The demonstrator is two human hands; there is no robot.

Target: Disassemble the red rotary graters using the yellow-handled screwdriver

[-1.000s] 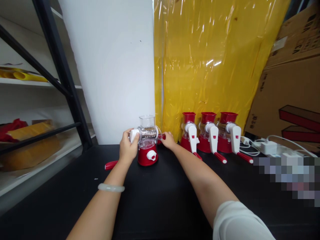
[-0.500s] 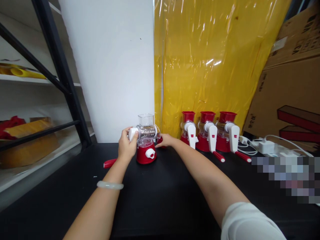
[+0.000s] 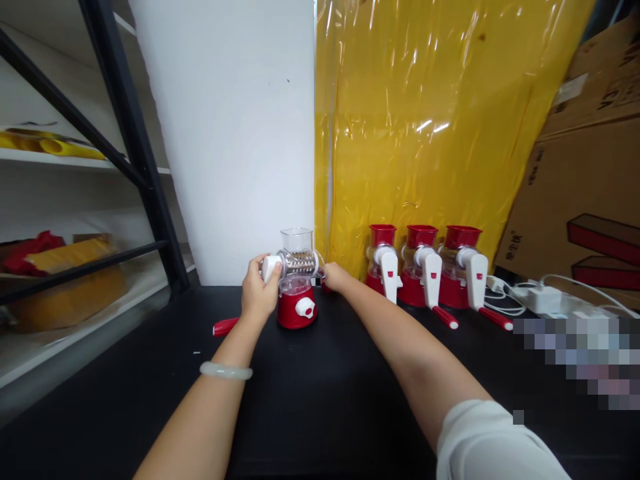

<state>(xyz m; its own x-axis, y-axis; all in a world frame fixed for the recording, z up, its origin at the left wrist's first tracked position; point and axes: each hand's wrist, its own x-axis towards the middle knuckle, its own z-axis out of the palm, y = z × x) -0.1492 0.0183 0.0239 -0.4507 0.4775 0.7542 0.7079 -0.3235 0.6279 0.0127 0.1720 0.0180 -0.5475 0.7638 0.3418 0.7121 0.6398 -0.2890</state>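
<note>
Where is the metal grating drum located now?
In the head view, the metal grating drum sits left of centre, beneath the clear hopper, between the left hand and right hand.

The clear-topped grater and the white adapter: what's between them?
In the head view, rightward from the clear-topped grater: the right hand, something red it mostly hides, three red-topped graters, then white cabling.

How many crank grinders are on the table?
4: one grinder at the left hand, and three grinders in a row to the right. More may be hidden.
</note>
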